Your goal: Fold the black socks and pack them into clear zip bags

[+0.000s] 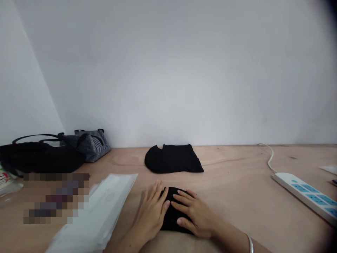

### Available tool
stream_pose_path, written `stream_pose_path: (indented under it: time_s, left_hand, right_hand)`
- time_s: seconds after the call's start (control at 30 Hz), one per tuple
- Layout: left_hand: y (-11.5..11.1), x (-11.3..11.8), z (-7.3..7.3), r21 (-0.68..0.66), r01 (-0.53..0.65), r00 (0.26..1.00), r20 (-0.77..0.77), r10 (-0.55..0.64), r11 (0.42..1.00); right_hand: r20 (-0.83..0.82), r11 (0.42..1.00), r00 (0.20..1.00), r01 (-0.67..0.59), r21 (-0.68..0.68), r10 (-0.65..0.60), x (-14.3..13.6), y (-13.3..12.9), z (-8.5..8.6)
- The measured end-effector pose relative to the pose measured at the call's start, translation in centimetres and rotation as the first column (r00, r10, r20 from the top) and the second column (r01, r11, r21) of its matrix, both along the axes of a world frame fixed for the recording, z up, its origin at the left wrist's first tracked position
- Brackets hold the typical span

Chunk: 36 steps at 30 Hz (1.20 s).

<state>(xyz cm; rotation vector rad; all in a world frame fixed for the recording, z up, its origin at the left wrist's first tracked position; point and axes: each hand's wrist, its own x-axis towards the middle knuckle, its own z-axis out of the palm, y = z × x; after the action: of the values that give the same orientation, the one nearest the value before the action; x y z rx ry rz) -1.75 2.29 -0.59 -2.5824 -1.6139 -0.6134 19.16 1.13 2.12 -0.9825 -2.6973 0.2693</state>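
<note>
A small black cloth [172,218] lies flat on the wooden table [237,182], close to the front. My left hand [152,211] rests at its left edge with the fingers spread, the thumb and fingertips touching the fabric. On the cloth's right part lies my right hand [193,212], palm down and fingers apart, covering some of it. Farther back, near the wall, a larger black cloth piece [173,159] with a notch in its upper edge is spread flat, touched by neither hand.
Translucent plastic sleeves [102,207] lie left of my hands. A black bag [42,158] and a striped bag [96,146] stand at the back left. On the right is a white power strip [305,193] with its cable [271,160]. A blurred patch covers something at left.
</note>
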Motion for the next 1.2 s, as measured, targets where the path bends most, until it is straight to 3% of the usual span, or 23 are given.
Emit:
stream_pose_path:
  time_s: [0.1,0.23,0.27,0.33,0.43,0.53,0.73,0.83,0.9,1.0,1.03,1.2]
  left_hand:
    - [0.1,-1.2,2.2,0.086,-0.147,0.987,-0.047,0.151,0.985]
    - [0.2,-4.9,5.8,0.114,-0.460,0.871,-0.133,0.472,0.881]
    - [0.2,-5.9,6.3,0.082,-0.531,0.828,-0.164,0.537,0.844]
    - [0.2,-7.6,6.7,-0.003,-0.608,0.776,-0.217,0.593,0.794]
    - [0.4,-8.9,6.5,-0.103,-0.610,0.777,-0.270,0.568,0.785]
    - [0.5,-9.0,6.6,-0.078,-0.597,0.778,-0.303,0.551,0.799]
    - [-0.3,-7.3,10.1,0.187,-0.545,0.723,-0.389,0.571,0.818]
    - [-0.7,-4.9,11.3,0.188,-0.417,0.815,-0.355,0.457,0.889]
    - [-0.6,-2.7,10.9,0.096,-0.279,0.918,-0.266,0.294,0.956]
    - [0.0,0.9,8.2,-0.047,-0.097,0.994,-0.050,0.094,0.994]
    - [0.3,1.9,6.9,-0.084,-0.073,0.996,0.038,0.077,0.994]
    - [1.5,4.8,1.1,-0.143,-0.071,0.987,0.136,0.091,0.987]
  right_hand:
    - [0.008,0.981,0.982,0.186,0.061,-0.187,0.0,0.0,-0.3]
    - [-0.003,0.839,0.853,0.514,0.177,-0.522,0.4,0.1,0.3]
    - [-0.014,0.828,0.846,0.526,0.194,-0.534,0.6,0.2,0.5]
    - [-0.032,0.870,0.891,0.448,0.204,-0.452,1.1,0.2,0.9]
    - [-0.004,0.952,0.961,0.274,0.139,-0.276,1.8,0.4,0.9]
    - [0.065,0.976,0.974,0.219,0.014,-0.219,2.4,0.5,0.2]
    - [0.095,0.980,0.977,0.194,-0.052,-0.189,2.6,0.7,-0.9]
    - [0.079,0.974,0.973,0.222,-0.034,-0.219,2.2,0.8,-1.2]
    - [0.066,0.971,0.969,0.240,-0.015,-0.239,2.0,0.9,-1.5]
    - [0.048,0.959,0.958,0.283,-0.001,-0.282,1.6,0.9,-1.8]
    - [0.041,0.954,0.953,0.301,-0.002,-0.301,1.6,1.0,-1.9]
    - [-0.051,0.920,0.919,0.388,-0.049,-0.390,1.8,1.2,-2.2]
